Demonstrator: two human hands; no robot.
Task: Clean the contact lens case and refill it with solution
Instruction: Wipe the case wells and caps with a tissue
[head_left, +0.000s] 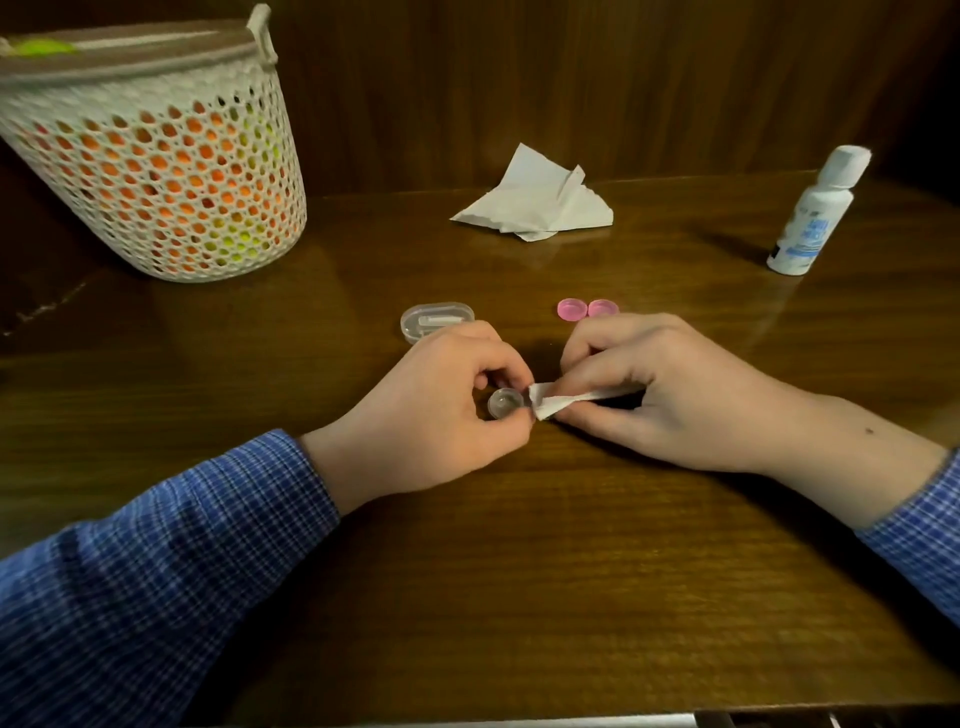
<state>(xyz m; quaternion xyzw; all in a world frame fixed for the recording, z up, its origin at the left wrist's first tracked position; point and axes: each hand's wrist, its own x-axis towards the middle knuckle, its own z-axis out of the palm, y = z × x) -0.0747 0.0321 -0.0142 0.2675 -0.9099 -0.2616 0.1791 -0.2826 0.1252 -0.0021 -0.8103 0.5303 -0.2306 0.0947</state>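
My left hand (441, 410) pinches the clear contact lens case (505, 402) just above the table, one round well facing up. A folded strip of white tissue (561, 402) is gripped in my right hand (649, 384), its tip touching the case's right edge. Two pink caps (587, 309) lie side by side on the table behind my right hand. The white solution bottle (815, 213) stands upright at the far right, cap on.
A clear oval plastic container (436, 319) lies behind my left hand. A crumpled white tissue (535, 202) rests at the back centre. A white mesh basket (156, 156) with orange and yellow contents stands at the back left. The wooden table (519, 597) ends near me.
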